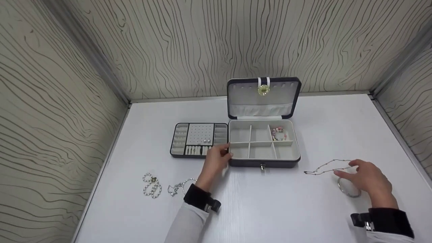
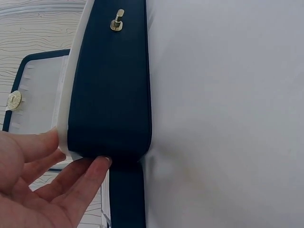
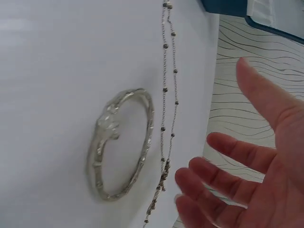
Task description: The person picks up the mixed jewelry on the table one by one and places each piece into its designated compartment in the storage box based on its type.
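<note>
An opened navy jewelry box (image 1: pixel 263 163) sits on the white table with its lid raised. My left hand (image 1: pixel 216 158) grips its left front corner, thumb at the pale rim and fingers against the navy side in the left wrist view. A pink beaded bracelet (image 1: pixel 274 131) lies in the back right compartment. To the right, a thin chain necklace (image 3: pixel 165 90) with small beads is on the table. My right hand (image 1: pixel 371 179) hovers at its right end, fingers spread and slightly bent in the right wrist view. Beside the necklace is a silver bangle (image 3: pixel 108 121).
Left of the box is a jewelry tray (image 1: pixel 199 130) with a pair of pearl earrings (image 1: pixel 207 141). A pearl necklace (image 1: pixel 154 179) lies at the front left. Near my left wrist are a silver chain (image 1: pixel 172 192) and another bangle (image 1: pixel 184 184). Patterned panels enclose the table.
</note>
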Demonstrator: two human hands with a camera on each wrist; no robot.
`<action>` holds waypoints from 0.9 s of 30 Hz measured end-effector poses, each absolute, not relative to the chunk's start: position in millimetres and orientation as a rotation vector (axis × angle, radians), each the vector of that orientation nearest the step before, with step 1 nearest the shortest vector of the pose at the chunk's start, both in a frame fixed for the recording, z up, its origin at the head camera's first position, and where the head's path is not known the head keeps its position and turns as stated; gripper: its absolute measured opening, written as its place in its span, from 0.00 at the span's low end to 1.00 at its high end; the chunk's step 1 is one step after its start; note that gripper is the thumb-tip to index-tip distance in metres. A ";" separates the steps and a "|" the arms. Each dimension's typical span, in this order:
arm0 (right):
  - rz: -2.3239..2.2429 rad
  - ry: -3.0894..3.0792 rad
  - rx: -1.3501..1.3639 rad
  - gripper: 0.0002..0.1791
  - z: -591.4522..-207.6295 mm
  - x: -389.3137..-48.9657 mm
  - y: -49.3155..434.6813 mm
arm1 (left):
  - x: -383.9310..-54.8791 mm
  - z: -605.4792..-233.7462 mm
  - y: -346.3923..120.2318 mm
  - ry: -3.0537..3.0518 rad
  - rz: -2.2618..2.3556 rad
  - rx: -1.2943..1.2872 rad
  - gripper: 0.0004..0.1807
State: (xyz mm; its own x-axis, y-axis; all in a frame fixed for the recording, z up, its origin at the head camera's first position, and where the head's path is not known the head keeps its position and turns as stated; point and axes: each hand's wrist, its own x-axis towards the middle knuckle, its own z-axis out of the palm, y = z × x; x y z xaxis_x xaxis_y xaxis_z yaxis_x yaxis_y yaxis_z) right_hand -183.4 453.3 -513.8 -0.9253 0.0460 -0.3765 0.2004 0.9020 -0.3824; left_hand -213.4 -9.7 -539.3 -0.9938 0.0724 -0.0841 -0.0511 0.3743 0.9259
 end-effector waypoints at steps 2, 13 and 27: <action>-0.565 2.662 0.200 0.56 -517.1 -180.6 457.5 | -213.4 -539.0 -9.7 2.506 1.698 0.022 0.25; -0.564 2.615 0.144 0.56 -534.9 -171.7 453.8 | -214.2 -539.1 -9.3 2.490 1.699 0.008 0.25; -0.515 2.642 -0.039 0.35 -536.0 -175.2 445.6 | -214.3 -537.9 -8.1 2.506 1.649 -0.040 0.25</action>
State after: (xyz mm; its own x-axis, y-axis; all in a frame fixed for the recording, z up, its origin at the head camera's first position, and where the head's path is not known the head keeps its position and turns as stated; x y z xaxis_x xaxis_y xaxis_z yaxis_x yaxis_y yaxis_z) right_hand -175.2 445.6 -536.0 -0.9001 -0.1104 -0.4215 0.0559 0.9301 -0.3629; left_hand -214.3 -8.1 -537.9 -0.9897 0.0549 -0.1321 -0.0996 0.3983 0.9118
